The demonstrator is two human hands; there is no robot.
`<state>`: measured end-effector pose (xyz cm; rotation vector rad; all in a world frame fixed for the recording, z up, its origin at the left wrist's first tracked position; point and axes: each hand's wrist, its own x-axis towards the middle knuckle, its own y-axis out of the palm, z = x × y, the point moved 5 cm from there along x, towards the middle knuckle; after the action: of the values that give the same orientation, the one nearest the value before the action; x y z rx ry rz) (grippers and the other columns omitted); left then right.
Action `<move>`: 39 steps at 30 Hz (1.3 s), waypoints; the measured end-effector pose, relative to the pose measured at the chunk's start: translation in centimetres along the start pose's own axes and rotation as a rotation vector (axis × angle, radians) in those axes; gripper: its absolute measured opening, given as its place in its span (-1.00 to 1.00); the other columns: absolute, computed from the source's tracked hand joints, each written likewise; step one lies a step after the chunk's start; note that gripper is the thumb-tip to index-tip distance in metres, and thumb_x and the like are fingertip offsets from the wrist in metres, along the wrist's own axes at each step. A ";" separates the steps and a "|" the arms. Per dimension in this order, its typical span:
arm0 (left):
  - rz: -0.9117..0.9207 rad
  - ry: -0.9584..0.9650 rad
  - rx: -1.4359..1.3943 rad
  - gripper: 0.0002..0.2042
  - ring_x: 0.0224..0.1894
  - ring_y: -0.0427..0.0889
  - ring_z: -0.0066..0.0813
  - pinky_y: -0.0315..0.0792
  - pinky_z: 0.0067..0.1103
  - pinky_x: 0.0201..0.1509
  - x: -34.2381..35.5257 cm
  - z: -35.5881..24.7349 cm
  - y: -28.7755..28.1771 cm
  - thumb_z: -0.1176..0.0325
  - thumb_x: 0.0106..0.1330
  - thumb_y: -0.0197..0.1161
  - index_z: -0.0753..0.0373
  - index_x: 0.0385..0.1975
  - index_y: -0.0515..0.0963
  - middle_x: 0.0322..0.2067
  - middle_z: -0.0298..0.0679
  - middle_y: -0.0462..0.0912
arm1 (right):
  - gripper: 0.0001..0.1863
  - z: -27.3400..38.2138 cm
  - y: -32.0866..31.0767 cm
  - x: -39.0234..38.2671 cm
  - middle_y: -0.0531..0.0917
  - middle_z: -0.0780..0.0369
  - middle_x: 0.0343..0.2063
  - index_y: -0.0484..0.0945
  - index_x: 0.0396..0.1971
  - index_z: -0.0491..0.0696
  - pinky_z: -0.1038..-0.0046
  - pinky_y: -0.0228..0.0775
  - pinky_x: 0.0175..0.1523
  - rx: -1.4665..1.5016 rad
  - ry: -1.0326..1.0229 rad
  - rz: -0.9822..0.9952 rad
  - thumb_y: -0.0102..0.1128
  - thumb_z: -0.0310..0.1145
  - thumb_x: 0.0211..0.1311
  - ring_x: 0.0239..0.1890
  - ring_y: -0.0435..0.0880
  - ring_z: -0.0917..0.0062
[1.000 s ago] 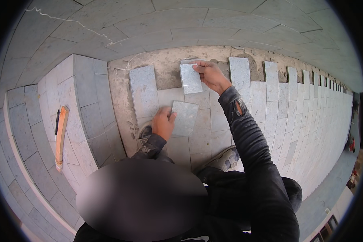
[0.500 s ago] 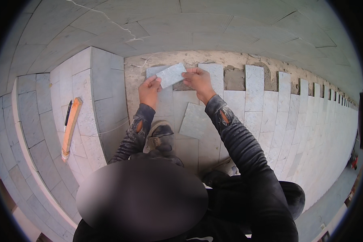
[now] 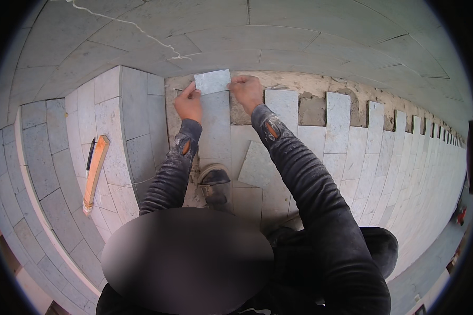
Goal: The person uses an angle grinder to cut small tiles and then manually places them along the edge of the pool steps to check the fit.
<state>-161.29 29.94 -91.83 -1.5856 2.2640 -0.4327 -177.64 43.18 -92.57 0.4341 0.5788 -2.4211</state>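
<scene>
A small grey stone tile (image 3: 212, 82) is held level at the wall's foot, its near edge over the end of a long laid tile (image 3: 214, 123). My left hand (image 3: 188, 106) pinches its left edge between thumb and fingers. At the opposite edge, my right hand (image 3: 246, 93) grips it with bent fingers. Whether the tile rests on the bed beneath cannot be made out. Another loose grey tile (image 3: 258, 165) lies askew on the paving, below my right wrist.
Bare mortar strips (image 3: 311, 108) show between tile ends along the wall (image 3: 278, 39). To the left, a tiled step (image 3: 108, 100) bears a wooden stick (image 3: 96, 170) and a black pen (image 3: 90, 154). White string (image 3: 136, 26) hangs on the wall. My shoe (image 3: 214, 184) stands on the paving.
Both hands have moved the small tile left and toward the wall. It was tilted and is now nearly square with the long tile.
</scene>
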 end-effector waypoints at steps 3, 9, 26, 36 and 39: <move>-0.071 0.065 0.071 -0.72 -0.29 0.66 -0.47 0.51 -0.56 -0.14 -0.6 -1.4 0.2 0.57 0.21 0.28 0.32 -0.06 0.65 -0.28 -0.14 0.73 | -0.72 -0.3 0.0 0.2 0.74 0.17 -0.42 0.71 -0.32 -0.18 0.48 0.51 -0.20 -0.013 -0.002 0.003 0.40 -0.36 -0.06 -0.39 0.70 0.51; -0.190 0.058 -0.048 -0.80 -0.28 0.68 -0.50 0.52 -0.60 -0.16 -0.6 -1.4 0.0 0.62 0.19 0.29 0.37 -0.18 0.63 -0.29 -0.17 0.74 | -0.71 0.1 0.5 0.0 0.75 0.15 -0.40 0.71 -0.30 -0.19 0.48 0.51 -0.19 -0.095 -0.053 -0.010 0.41 -0.38 -0.06 -0.36 0.71 0.50; -0.129 0.019 0.070 -0.78 -0.33 0.70 -0.49 0.53 -0.60 -0.19 -0.2 -1.4 -0.3 0.58 0.12 0.34 0.40 -0.21 0.61 -0.35 -0.15 0.76 | -0.82 -1.7 1.1 1.7 0.74 0.09 -0.45 0.74 -0.50 -0.08 0.38 0.54 -0.10 0.028 0.095 0.038 0.47 -0.38 -0.19 -0.30 0.74 0.31; 0.204 -0.140 -0.334 -0.68 -0.27 0.59 -0.60 0.42 -0.69 -0.14 0.8 -2.9 0.6 0.57 0.14 0.39 0.45 -0.10 0.56 -0.31 -0.23 0.67 | -0.81 0.8 -2.2 0.9 0.68 0.20 -0.49 0.65 -0.32 -0.26 0.49 0.51 -0.35 0.319 0.131 0.254 0.35 -0.52 0.04 -0.45 0.64 0.56; 0.461 -0.466 -0.442 -0.76 -0.27 0.59 -0.60 0.31 -0.61 -0.17 -4.6 -1.7 0.9 0.25 0.35 0.26 0.23 -0.10 0.56 -0.25 -0.38 0.66 | -0.80 -2.9 -2.6 -0.3 0.66 0.20 -0.52 0.62 -0.35 -0.27 0.46 0.56 -0.47 0.303 0.169 0.477 0.34 -0.53 -0.02 -0.57 0.63 0.53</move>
<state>-161.31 34.69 -90.23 -1.1084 2.3249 0.5338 -178.56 46.70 -94.15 0.8094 0.1460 -2.0210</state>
